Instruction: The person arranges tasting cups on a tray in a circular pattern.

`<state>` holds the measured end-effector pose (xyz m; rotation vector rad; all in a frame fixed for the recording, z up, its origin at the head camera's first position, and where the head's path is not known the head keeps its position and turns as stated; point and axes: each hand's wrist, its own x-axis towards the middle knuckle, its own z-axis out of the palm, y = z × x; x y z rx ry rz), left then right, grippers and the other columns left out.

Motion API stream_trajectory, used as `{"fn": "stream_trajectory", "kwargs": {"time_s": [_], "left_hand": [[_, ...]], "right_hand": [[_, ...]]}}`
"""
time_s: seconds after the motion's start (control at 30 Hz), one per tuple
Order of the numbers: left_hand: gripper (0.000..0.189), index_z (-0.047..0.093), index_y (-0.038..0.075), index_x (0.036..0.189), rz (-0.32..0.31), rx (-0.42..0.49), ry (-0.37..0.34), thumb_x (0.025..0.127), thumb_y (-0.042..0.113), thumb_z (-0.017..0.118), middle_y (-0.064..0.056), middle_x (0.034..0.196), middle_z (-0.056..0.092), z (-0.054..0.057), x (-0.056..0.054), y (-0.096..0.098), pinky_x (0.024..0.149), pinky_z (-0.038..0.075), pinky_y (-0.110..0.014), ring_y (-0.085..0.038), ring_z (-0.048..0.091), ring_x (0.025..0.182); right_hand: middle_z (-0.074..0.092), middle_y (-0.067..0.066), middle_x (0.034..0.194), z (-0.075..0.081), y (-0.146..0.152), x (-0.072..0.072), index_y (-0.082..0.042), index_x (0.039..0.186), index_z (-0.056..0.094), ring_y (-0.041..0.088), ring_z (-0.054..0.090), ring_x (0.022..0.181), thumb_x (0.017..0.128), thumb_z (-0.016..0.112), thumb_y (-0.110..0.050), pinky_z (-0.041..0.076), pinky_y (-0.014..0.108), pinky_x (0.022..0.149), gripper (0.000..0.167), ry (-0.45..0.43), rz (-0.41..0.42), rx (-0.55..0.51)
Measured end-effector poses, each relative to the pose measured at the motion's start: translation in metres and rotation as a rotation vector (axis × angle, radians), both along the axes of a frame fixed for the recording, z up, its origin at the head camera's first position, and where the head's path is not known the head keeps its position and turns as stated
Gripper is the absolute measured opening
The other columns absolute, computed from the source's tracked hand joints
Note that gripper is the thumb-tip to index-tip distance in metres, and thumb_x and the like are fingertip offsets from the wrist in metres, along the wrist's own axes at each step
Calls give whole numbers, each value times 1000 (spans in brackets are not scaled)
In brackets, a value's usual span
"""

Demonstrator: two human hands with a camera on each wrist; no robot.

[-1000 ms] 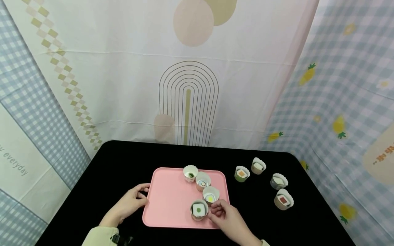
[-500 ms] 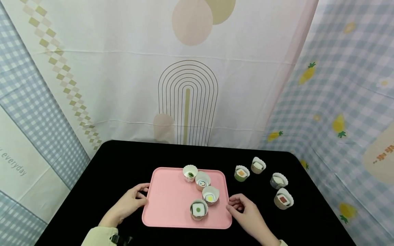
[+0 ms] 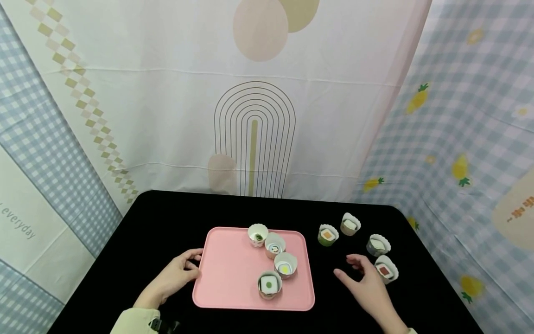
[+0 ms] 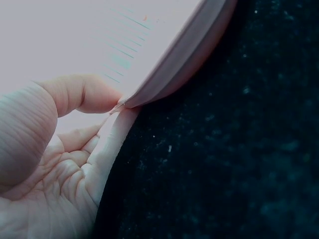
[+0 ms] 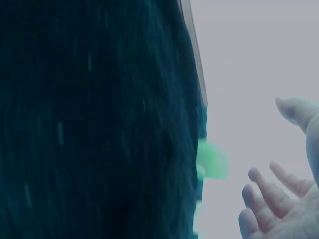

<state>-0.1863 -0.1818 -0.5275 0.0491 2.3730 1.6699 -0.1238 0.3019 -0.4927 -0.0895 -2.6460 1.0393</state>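
Note:
My left hand (image 3: 180,274) pinches the left rim of a pink rectangular tray (image 3: 233,264); in the left wrist view the thumb (image 4: 84,94) and fingers meet at its edge. On the tray's right half stand several paper baking cups, among them a front one (image 3: 269,285) with a white square piece marked by a green dot and another (image 3: 285,265) with a yellow mark. My right hand (image 3: 369,285) is held with thumb and fingers spread, holding nothing, beside a cup with a red-topped white piece (image 3: 384,270), which it partly covers in the head view.
Right of the tray stand further paper cups: a green one (image 3: 327,235), a brown one (image 3: 350,225) and a grey one (image 3: 378,245). They are on a black-covered table (image 3: 175,208). A patterned white curtain (image 3: 167,116) hangs behind, with a checked curtain (image 3: 442,116) at the right.
My right hand has moved right, from beside the front cup past the tray's right edge to the cups at the right, and its fingers have spread. The left hand stays at the tray.

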Motion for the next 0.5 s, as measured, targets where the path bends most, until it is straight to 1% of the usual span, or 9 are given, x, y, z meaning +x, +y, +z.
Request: {"fn": "stream_trajectory", "kwargs": {"time_s": [0.13,0.2,0.27,0.37,0.43,0.5], "left_hand": [[64,50,7,137,3,-3,0,76,0,66,-11,121,52,0,0,0,69,50,-33,-21,58,88],[64,50,7,137,4,-10,1,76,0,66,-11,121,52,0,0,0,69,50,-32,-20,58,88],[63,51,8,137,6,-16,0,76,1,66,-10,121,52,-1,0,0,69,50,-32,-20,58,88],[63,51,8,137,7,-17,4,75,1,67,-10,121,52,0,1,0,70,50,-32,-20,58,88],[63,51,7,136,9,-14,6,75,1,66,-11,120,52,-1,1,0,69,50,-33,-20,58,88],[64,51,6,136,9,-15,7,75,0,66,-11,120,52,-1,1,0,69,50,-33,-20,58,88]], "right_hand": [[52,16,126,7,23,0,-3,129,51,32,46,112,84,71,-46,39,50,88,66,-58,-79,1],[44,21,132,10,33,-1,-2,136,45,38,39,118,84,69,-50,40,52,88,75,-101,-128,-20],[37,25,136,11,42,-1,-1,140,40,41,32,120,83,68,-54,38,54,88,83,-135,-182,-44],[29,30,138,10,54,-1,2,143,32,46,24,124,82,68,-54,33,58,90,90,-155,-243,-77],[25,32,140,7,62,-2,3,145,28,48,23,125,82,69,-52,30,59,91,93,-158,-270,-98],[20,33,142,4,68,-2,3,147,23,49,23,126,83,69,-50,31,59,92,95,-174,-290,-128]]}}
